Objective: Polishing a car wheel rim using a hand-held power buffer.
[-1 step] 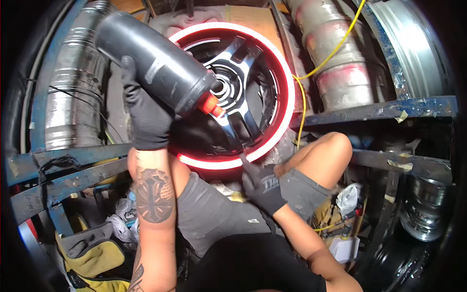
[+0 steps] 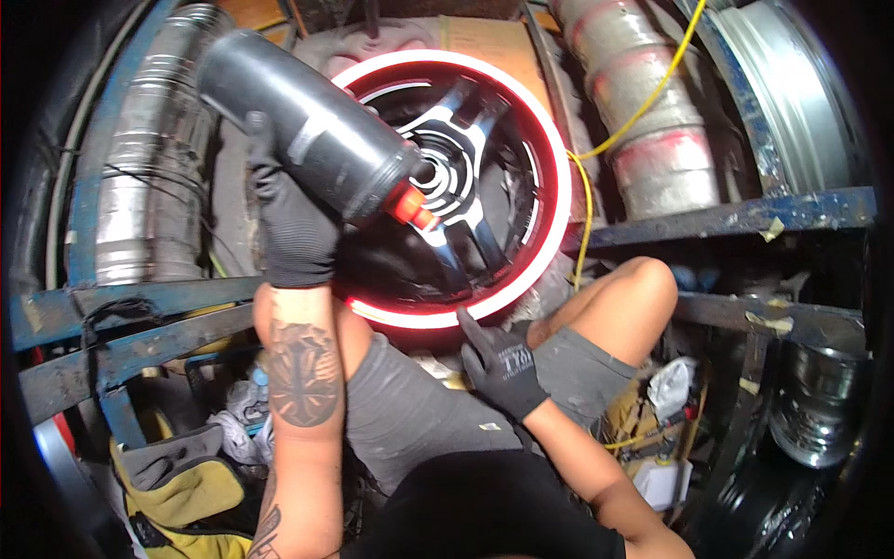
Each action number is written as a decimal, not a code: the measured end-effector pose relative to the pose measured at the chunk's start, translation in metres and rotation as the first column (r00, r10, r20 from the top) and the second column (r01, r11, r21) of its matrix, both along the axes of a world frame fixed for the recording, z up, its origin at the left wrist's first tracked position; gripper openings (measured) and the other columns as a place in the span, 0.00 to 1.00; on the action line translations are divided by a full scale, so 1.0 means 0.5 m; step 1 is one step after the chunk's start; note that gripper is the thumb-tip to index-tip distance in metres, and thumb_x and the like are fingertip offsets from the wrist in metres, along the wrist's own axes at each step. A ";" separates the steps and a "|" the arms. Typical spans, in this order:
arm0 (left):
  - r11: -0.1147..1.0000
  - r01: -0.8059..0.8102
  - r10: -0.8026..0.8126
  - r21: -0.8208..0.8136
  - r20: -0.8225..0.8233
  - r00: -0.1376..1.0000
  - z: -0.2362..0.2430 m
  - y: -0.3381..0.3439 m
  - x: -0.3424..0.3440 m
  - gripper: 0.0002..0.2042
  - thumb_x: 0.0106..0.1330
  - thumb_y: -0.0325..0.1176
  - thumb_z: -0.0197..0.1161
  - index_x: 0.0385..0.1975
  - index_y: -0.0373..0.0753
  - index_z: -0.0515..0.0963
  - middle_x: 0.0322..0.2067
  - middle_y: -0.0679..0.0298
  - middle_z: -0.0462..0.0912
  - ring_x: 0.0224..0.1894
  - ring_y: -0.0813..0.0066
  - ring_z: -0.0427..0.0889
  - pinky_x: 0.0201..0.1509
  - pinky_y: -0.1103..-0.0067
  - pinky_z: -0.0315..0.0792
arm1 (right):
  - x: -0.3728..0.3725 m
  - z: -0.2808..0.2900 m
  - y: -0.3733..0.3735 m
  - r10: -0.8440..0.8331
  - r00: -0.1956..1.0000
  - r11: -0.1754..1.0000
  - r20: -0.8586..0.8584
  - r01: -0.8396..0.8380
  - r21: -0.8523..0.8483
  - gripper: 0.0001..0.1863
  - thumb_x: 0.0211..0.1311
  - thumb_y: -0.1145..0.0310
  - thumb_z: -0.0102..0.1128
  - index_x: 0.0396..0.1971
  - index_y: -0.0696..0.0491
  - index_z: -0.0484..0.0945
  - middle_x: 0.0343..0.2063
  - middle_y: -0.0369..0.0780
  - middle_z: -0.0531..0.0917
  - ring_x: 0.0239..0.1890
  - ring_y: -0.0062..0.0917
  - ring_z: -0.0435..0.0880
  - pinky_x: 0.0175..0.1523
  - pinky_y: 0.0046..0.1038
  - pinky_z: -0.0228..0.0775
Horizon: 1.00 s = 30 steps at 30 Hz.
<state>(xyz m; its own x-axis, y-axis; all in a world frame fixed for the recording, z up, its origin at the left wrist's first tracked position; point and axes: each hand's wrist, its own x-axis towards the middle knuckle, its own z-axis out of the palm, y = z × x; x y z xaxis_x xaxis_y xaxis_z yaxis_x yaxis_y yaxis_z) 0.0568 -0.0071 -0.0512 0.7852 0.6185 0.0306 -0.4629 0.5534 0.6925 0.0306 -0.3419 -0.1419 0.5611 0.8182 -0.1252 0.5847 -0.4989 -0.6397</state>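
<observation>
A black squeeze bottle (image 2: 312, 121) with an orange-red nozzle lies tilted in my left hand (image 2: 293, 210). The black-gloved fingers are closed around it, mostly hidden behind it. The nozzle points down and right, over the spokes of a black-and-silver wheel rim (image 2: 480, 172). A bright red-and-white band glows around the wheel's outer edge. My right hand (image 2: 503, 363), also in a black glove, is at the near edge of the wheel. One finger stretches up to the band, and nothing shows in this hand.
Stacked metal rims stand in blue racks on the left (image 2: 154, 158) and right (image 2: 656, 130). A yellow cable (image 2: 643, 98) runs down beside the wheel. At lower left lie yellow-grey cloths (image 2: 191, 489). A white container (image 2: 661, 484) stands at lower right, near a shiny rim (image 2: 819, 410).
The whole view has shifted slightly. My right hand's finger has slid a little left along the wheel's near edge. The bottle keeps its tilt over the spokes.
</observation>
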 end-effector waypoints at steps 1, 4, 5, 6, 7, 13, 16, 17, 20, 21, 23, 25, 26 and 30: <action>0.996 -0.077 0.074 -0.045 -0.068 0.995 0.003 0.000 0.005 0.30 0.80 0.58 0.55 0.65 0.37 0.73 0.56 0.55 0.84 0.57 0.61 0.85 0.64 0.61 0.80 | 0.000 0.005 -0.003 0.033 0.999 0.999 0.013 -0.033 -0.026 0.32 0.70 0.65 0.59 0.73 0.53 0.71 0.38 0.51 0.87 0.42 0.46 0.85 0.49 0.48 0.74; 0.992 -0.005 -0.007 -0.126 -0.094 0.996 -0.005 -0.002 0.000 0.29 0.75 0.62 0.62 0.63 0.45 0.77 0.55 0.63 0.86 0.56 0.68 0.86 0.63 0.64 0.83 | 0.007 0.007 -0.021 -0.254 0.955 0.963 0.153 0.236 0.131 0.30 0.72 0.64 0.59 0.73 0.52 0.71 0.34 0.47 0.87 0.29 0.42 0.84 0.39 0.48 0.75; 0.998 0.020 -0.023 -0.057 -0.056 0.998 -0.008 0.003 -0.006 0.27 0.77 0.59 0.62 0.62 0.44 0.78 0.55 0.63 0.86 0.55 0.70 0.86 0.66 0.67 0.81 | 0.018 0.005 -0.030 -0.272 0.951 0.962 0.150 0.263 0.078 0.31 0.72 0.65 0.58 0.74 0.51 0.69 0.31 0.47 0.86 0.27 0.42 0.83 0.37 0.47 0.73; 0.993 -0.065 0.073 0.101 -0.078 0.994 -0.013 -0.001 -0.009 0.25 0.78 0.56 0.61 0.61 0.42 0.79 0.54 0.63 0.86 0.56 0.71 0.86 0.67 0.68 0.79 | 0.021 0.001 -0.037 -0.316 0.935 0.949 0.159 0.315 0.034 0.32 0.72 0.65 0.57 0.76 0.51 0.67 0.27 0.47 0.84 0.24 0.42 0.81 0.35 0.46 0.72; 0.999 -0.036 0.033 -0.034 -0.079 0.996 -0.016 0.007 -0.011 0.24 0.80 0.54 0.59 0.62 0.41 0.78 0.55 0.63 0.85 0.57 0.71 0.85 0.68 0.68 0.78 | 0.023 -0.005 -0.040 -0.339 0.927 0.939 0.161 0.343 0.006 0.34 0.72 0.66 0.56 0.77 0.51 0.66 0.24 0.47 0.83 0.22 0.42 0.80 0.32 0.46 0.71; 0.994 -0.070 0.065 -0.089 -0.060 0.996 -0.039 0.009 0.022 0.32 0.71 0.65 0.65 0.62 0.45 0.77 0.51 0.62 0.86 0.51 0.64 0.87 0.59 0.64 0.83 | -0.078 -0.046 0.043 -0.180 0.969 0.983 -0.169 0.181 -0.008 0.39 0.68 0.68 0.59 0.78 0.57 0.61 0.20 0.48 0.82 0.24 0.40 0.83 0.32 0.42 0.73; 0.981 -0.051 0.037 -0.189 -0.078 0.996 -0.036 0.003 0.025 0.33 0.71 0.66 0.64 0.62 0.45 0.77 0.52 0.61 0.86 0.51 0.63 0.87 0.59 0.62 0.83 | -0.056 -0.008 0.066 -0.010 0.730 0.925 -0.684 0.267 0.271 0.37 0.73 0.66 0.58 0.79 0.59 0.60 0.37 0.50 0.89 0.32 0.37 0.88 0.40 0.38 0.80; 0.977 -0.021 -0.007 -0.211 -0.135 0.991 -0.032 0.005 0.014 0.33 0.70 0.67 0.63 0.61 0.44 0.78 0.52 0.61 0.87 0.52 0.62 0.87 0.59 0.62 0.84 | -0.033 0.009 0.074 0.002 0.788 0.932 -0.616 0.221 0.287 0.38 0.75 0.67 0.58 0.80 0.59 0.56 0.48 0.50 0.87 0.37 0.35 0.89 0.46 0.36 0.81; 0.995 0.021 -0.031 -0.099 -0.100 0.994 -0.019 -0.010 -0.002 0.34 0.72 0.65 0.63 0.61 0.38 0.78 0.48 0.57 0.88 0.47 0.63 0.89 0.56 0.64 0.85 | 0.029 0.076 0.091 0.158 0.368 0.764 -0.916 0.543 0.350 0.40 0.80 0.67 0.54 0.83 0.56 0.46 0.68 0.50 0.77 0.51 0.31 0.89 0.61 0.32 0.79; 0.999 -0.001 -0.004 -0.037 -0.132 0.991 -0.013 -0.011 -0.001 0.34 0.73 0.64 0.63 0.60 0.37 0.78 0.47 0.57 0.88 0.47 0.63 0.89 0.55 0.66 0.85 | 0.046 0.095 0.105 0.232 0.237 0.742 -0.943 0.584 0.330 0.39 0.81 0.67 0.52 0.84 0.56 0.45 0.71 0.50 0.74 0.55 0.32 0.87 0.63 0.32 0.77; 1.000 -0.003 0.002 -0.010 -0.143 0.990 -0.004 -0.014 -0.001 0.32 0.74 0.62 0.63 0.60 0.36 0.78 0.46 0.57 0.88 0.45 0.65 0.90 0.53 0.68 0.86 | 0.057 0.124 0.141 0.393 0.315 0.724 -0.864 0.472 0.502 0.39 0.84 0.61 0.46 0.84 0.55 0.41 0.77 0.50 0.66 0.63 0.35 0.83 0.67 0.35 0.73; 0.997 0.039 -0.043 -0.070 -0.067 0.997 0.002 -0.010 0.002 0.30 0.75 0.60 0.63 0.59 0.36 0.78 0.46 0.58 0.89 0.45 0.67 0.90 0.52 0.70 0.86 | 0.058 0.142 0.180 0.482 0.081 0.695 -0.872 0.571 0.437 0.42 0.82 0.58 0.49 0.85 0.50 0.39 0.78 0.51 0.62 0.64 0.39 0.81 0.70 0.40 0.71; 0.997 0.012 -0.019 -0.070 -0.107 0.994 0.003 -0.006 0.003 0.30 0.76 0.59 0.63 0.59 0.36 0.78 0.46 0.58 0.88 0.45 0.67 0.90 0.52 0.70 0.86 | 0.055 0.148 0.191 0.527 -0.028 0.682 -0.849 0.611 0.403 0.42 0.81 0.57 0.50 0.85 0.48 0.39 0.79 0.52 0.60 0.65 0.41 0.80 0.71 0.42 0.70; 0.996 0.015 -0.023 -0.093 -0.089 0.996 0.002 0.005 0.002 0.30 0.75 0.59 0.63 0.58 0.36 0.78 0.46 0.57 0.88 0.45 0.67 0.90 0.51 0.70 0.86 | 0.040 0.149 0.211 0.543 -0.136 0.652 -0.828 0.690 0.314 0.40 0.80 0.56 0.51 0.84 0.46 0.45 0.80 0.54 0.58 0.69 0.45 0.77 0.73 0.45 0.68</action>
<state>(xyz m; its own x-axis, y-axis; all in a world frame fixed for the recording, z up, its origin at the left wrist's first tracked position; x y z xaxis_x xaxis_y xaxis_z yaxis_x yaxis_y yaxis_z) 0.0580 -0.0045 -0.0502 0.7939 0.6003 -0.0968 -0.3898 0.6246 0.6767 0.0503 -0.2366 -0.0673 0.3987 0.9048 -0.1497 -0.8788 0.3303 -0.3445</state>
